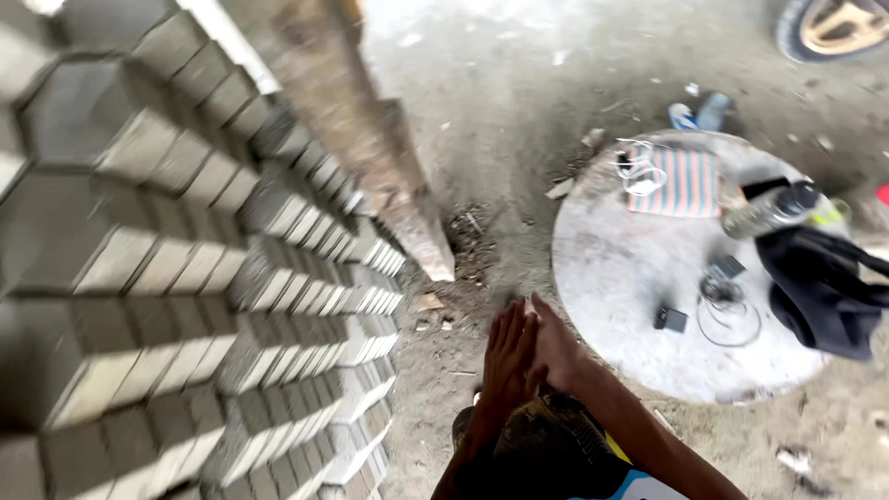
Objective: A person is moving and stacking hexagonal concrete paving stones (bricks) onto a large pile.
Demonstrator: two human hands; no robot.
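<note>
The left hand (507,356) and right hand (556,344) are pressed palm to palm, fingers straight, each grip flat and holding nothing. They hang over the dirt floor (519,111), between the stacked grey paving blocks (185,278) at the left and the near left edge of a round concrete slab (620,268). Nearest them on the slab lie a small dark box (670,319) and a coil of wire (727,315). Toward its far edge sits a striped cloth (683,182); at the right edge, a black garment (820,287) and a clear bottle (769,211).
</note>
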